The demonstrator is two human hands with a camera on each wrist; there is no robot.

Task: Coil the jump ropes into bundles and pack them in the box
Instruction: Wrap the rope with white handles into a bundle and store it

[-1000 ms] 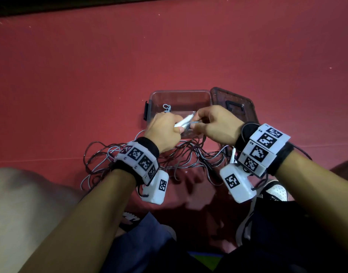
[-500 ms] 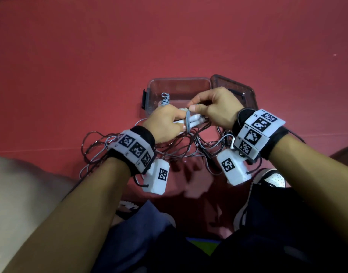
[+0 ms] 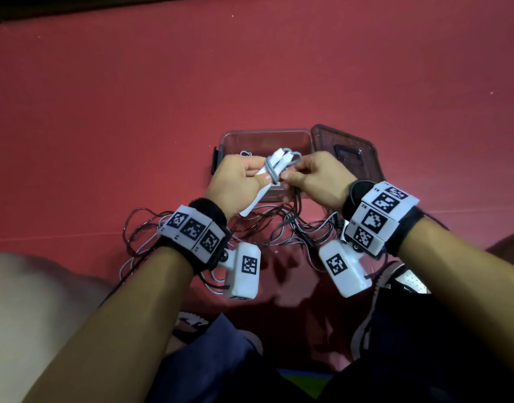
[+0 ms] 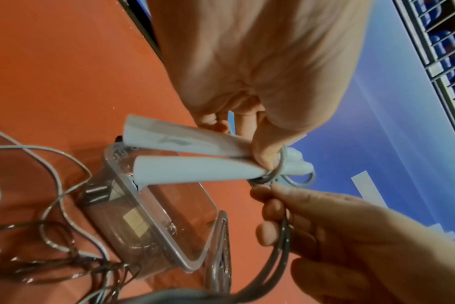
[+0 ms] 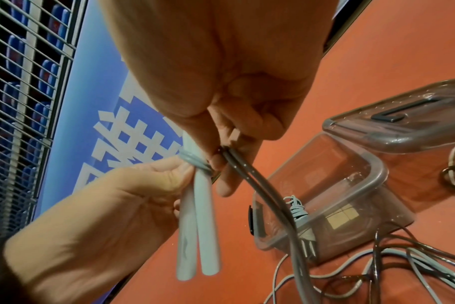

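Gripping two white handles side by side, the left hand has its thumb pressed across them just below a few turns of grey cord wrapped round the pair. Fingers curl behind the handles; handle butts point down toward the person, cord ends up & away over the box. Left forearm comes in from lower left, wrist raised above the floor, w/ a marker-covered wrist band & a white camera block under it.

Right hand sits just beside the left, nearly touching at the thumbs. It pinches a doubled length of the same cord betw. thumb & forefinger right at the wraps (right wrist view shows two strands leaving the pinch and dropping down); other fingers loosely curled under. Right forearm enters from lower right, also banded.

Box is clear plastic, on the red floor directly beyond the hands, open; one coiled bundle already lies inside near its left wall. Lid lies next to the box on its right, leaning at an angle against it. Loose rope, grey & dark strands tangled, sprawls on the floor betw. box and the person's knees. A sneaker shows at lower right.
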